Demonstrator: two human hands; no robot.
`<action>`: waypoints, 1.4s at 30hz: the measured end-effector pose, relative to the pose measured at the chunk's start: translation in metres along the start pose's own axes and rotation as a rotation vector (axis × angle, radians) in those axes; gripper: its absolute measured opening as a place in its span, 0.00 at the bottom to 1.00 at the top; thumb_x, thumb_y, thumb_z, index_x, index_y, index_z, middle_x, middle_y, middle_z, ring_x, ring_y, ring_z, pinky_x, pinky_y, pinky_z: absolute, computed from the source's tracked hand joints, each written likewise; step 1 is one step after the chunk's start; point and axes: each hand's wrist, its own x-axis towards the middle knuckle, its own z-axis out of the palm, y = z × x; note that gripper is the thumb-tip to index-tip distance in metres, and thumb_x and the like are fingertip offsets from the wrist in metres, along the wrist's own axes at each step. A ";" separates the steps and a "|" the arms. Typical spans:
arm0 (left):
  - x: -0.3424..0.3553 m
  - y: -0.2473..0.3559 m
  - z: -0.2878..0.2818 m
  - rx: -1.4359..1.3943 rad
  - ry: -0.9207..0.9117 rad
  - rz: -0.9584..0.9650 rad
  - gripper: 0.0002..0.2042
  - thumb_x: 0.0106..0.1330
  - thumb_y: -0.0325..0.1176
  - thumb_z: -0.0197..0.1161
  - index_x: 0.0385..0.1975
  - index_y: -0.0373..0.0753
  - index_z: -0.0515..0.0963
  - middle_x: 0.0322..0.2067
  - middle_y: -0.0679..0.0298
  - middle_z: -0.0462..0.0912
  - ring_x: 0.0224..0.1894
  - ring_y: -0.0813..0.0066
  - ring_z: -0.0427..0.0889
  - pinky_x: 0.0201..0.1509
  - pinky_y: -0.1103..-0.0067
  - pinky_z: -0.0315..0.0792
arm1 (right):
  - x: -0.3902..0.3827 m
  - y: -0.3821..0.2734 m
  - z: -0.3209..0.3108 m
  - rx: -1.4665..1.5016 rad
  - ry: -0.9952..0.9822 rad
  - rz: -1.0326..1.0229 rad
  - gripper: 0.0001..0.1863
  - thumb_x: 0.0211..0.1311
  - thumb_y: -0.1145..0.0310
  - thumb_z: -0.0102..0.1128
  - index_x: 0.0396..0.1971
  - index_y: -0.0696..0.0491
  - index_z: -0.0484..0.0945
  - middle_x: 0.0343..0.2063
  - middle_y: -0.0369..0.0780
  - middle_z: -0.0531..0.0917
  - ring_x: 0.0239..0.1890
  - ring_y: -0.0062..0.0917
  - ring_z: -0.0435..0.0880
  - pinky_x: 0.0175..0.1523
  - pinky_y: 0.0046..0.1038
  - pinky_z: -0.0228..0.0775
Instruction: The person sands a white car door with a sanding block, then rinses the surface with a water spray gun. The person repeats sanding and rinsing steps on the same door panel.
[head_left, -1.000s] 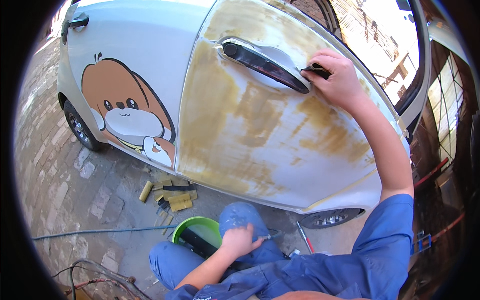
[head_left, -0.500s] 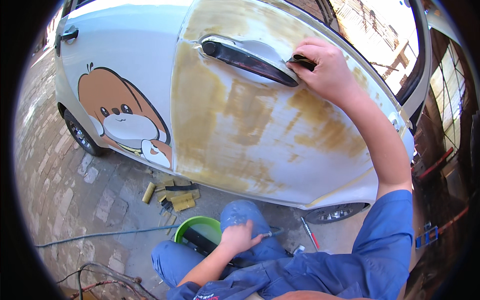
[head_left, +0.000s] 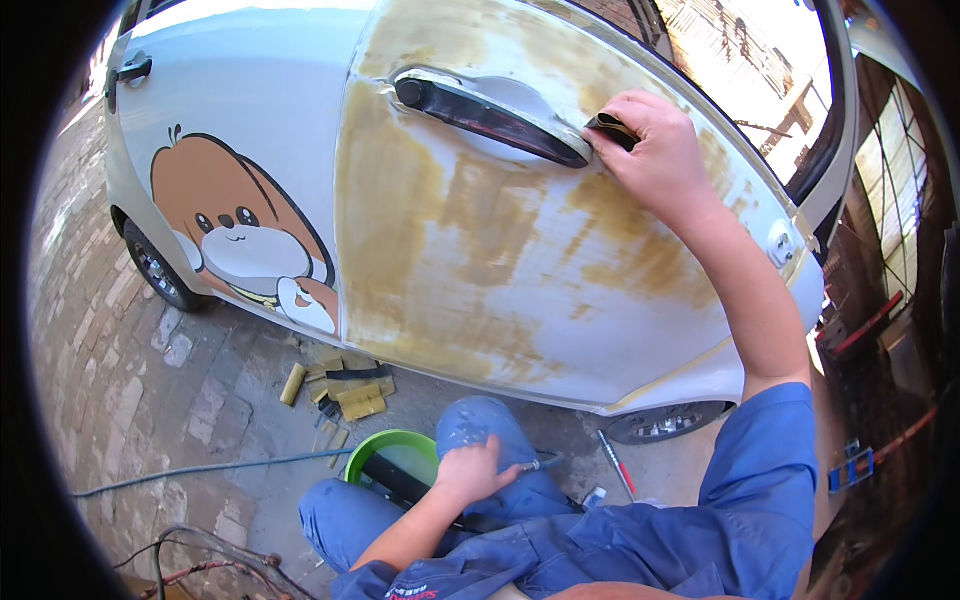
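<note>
The sheet (head_left: pixel 611 124), 1 dark folded piece with a pale edge, is at the right-hand end of the handle (head_left: pixel 490 121), against or just beside its pale rim; contact cannot be confirmed. The right hand (head_left: pixel 657 145) is clamped on the sheet, thumb and fingers closed over its fold. The handle is long and black, set slantwise in the door (head_left: pixel 560 330). The door surface is white with tan patches (head_left: pixel 385 230), heaviest along its left side and below the handle.

The left hand (head_left: pixel 468 472) rests on 1 blue-clad knee (head_left: pixel 478 424). A thin fitting (head_left: pixel 538 464) projects beside its thumb; whether the fingers grip it cannot be told.

Left of the door is a 2nd door (head_left: pixel 260 90), white, with 1 brown-and-white cartoon dog (head_left: pixel 190 175) and a smaller black handle (head_left: pixel 135 69). 2 wheels show: 1 below the 2nd door, 1 at lower right, partly covered by the body.

On the ground, left of the knee, stands a green tub (head_left: pixel 397 434) holding a black bar (head_left: pixel 392 477). Scraps (head_left: pixel 361 402) of tan and black lie between tub and car, beside 1 tan roll (head_left: pixel 293 384). A blue hose (head_left: pixel 215 466) runs from the left toward the tub. A red-and-silver stick (head_left: pixel 616 465) lies near the lower-right wheel.
</note>
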 end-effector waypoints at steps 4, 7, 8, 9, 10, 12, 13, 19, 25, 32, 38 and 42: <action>0.000 0.000 0.000 -0.013 -0.031 -0.015 0.33 0.68 0.63 0.60 0.49 0.32 0.75 0.35 0.45 0.88 0.38 0.45 0.90 0.42 0.59 0.84 | -0.008 -0.005 0.002 -0.001 -0.005 0.034 0.06 0.58 0.74 0.71 0.32 0.60 0.85 0.32 0.43 0.84 0.33 0.37 0.84 0.40 0.32 0.76; 0.001 -0.001 -0.002 -0.017 -0.021 -0.011 0.33 0.68 0.64 0.60 0.49 0.32 0.75 0.36 0.44 0.88 0.38 0.45 0.90 0.43 0.59 0.84 | -0.006 -0.006 0.003 -0.024 -0.008 0.008 0.05 0.58 0.74 0.69 0.33 0.60 0.85 0.34 0.44 0.84 0.34 0.39 0.84 0.41 0.33 0.77; 0.001 -0.001 -0.002 -0.022 -0.017 -0.010 0.33 0.68 0.64 0.60 0.49 0.32 0.75 0.36 0.44 0.88 0.38 0.44 0.90 0.43 0.58 0.84 | -0.004 -0.005 0.004 -0.025 -0.016 -0.026 0.06 0.58 0.74 0.69 0.33 0.60 0.85 0.34 0.44 0.84 0.34 0.39 0.84 0.41 0.33 0.77; 0.001 -0.001 -0.002 -0.021 -0.014 -0.006 0.34 0.68 0.64 0.60 0.49 0.32 0.75 0.36 0.43 0.88 0.39 0.44 0.90 0.43 0.58 0.84 | -0.001 -0.003 0.004 -0.029 -0.031 -0.024 0.06 0.58 0.74 0.69 0.33 0.60 0.85 0.35 0.44 0.84 0.35 0.39 0.84 0.41 0.33 0.78; 0.002 -0.001 -0.002 -0.019 -0.013 -0.003 0.34 0.68 0.64 0.60 0.49 0.32 0.75 0.37 0.43 0.88 0.39 0.44 0.90 0.43 0.58 0.84 | 0.002 -0.001 0.004 -0.024 -0.044 -0.044 0.06 0.58 0.74 0.70 0.33 0.60 0.85 0.35 0.44 0.85 0.35 0.39 0.84 0.41 0.33 0.78; 0.002 -0.001 -0.001 -0.020 -0.029 -0.005 0.34 0.68 0.64 0.60 0.49 0.32 0.75 0.37 0.43 0.88 0.39 0.44 0.90 0.44 0.59 0.84 | 0.004 0.002 0.003 -0.027 -0.053 -0.074 0.06 0.57 0.74 0.71 0.33 0.60 0.85 0.35 0.44 0.85 0.34 0.37 0.85 0.41 0.32 0.78; 0.002 -0.002 0.000 -0.019 -0.036 -0.010 0.34 0.68 0.64 0.60 0.50 0.32 0.75 0.37 0.43 0.88 0.39 0.44 0.90 0.44 0.59 0.84 | 0.004 0.004 0.003 -0.036 -0.044 -0.093 0.06 0.55 0.75 0.72 0.33 0.60 0.85 0.35 0.43 0.86 0.33 0.36 0.85 0.41 0.31 0.78; 0.001 -0.005 0.005 -0.021 0.040 0.020 0.34 0.67 0.66 0.60 0.48 0.33 0.76 0.33 0.45 0.88 0.36 0.45 0.89 0.41 0.58 0.83 | 0.004 0.012 0.000 -0.069 -0.055 -0.187 0.08 0.53 0.76 0.74 0.32 0.59 0.85 0.35 0.43 0.86 0.34 0.34 0.85 0.42 0.30 0.79; 0.000 -0.005 0.001 -0.032 0.000 0.005 0.35 0.68 0.65 0.60 0.50 0.31 0.75 0.35 0.45 0.88 0.38 0.45 0.89 0.43 0.59 0.83 | 0.008 0.013 -0.002 -0.017 -0.092 -0.153 0.07 0.53 0.76 0.74 0.31 0.59 0.84 0.34 0.42 0.86 0.33 0.34 0.85 0.42 0.29 0.78; -0.002 -0.004 0.000 -0.024 -0.017 -0.010 0.35 0.68 0.64 0.60 0.50 0.31 0.75 0.36 0.44 0.88 0.39 0.45 0.90 0.44 0.59 0.83 | 0.013 0.012 -0.004 0.022 -0.115 -0.143 0.06 0.55 0.74 0.72 0.29 0.58 0.83 0.31 0.43 0.84 0.31 0.37 0.83 0.38 0.33 0.76; -0.001 -0.004 0.000 -0.043 -0.014 -0.006 0.35 0.68 0.64 0.60 0.50 0.31 0.75 0.37 0.44 0.88 0.39 0.45 0.90 0.44 0.59 0.83 | 0.017 0.011 -0.005 -0.049 -0.081 -0.237 0.07 0.56 0.74 0.72 0.29 0.59 0.82 0.30 0.43 0.83 0.31 0.38 0.81 0.38 0.34 0.75; -0.001 -0.004 -0.001 -0.036 -0.014 -0.004 0.35 0.67 0.64 0.60 0.50 0.31 0.75 0.37 0.44 0.88 0.39 0.45 0.90 0.43 0.59 0.83 | 0.021 0.011 -0.007 -0.026 -0.187 -0.141 0.09 0.55 0.75 0.75 0.32 0.60 0.83 0.34 0.42 0.86 0.34 0.34 0.85 0.43 0.29 0.78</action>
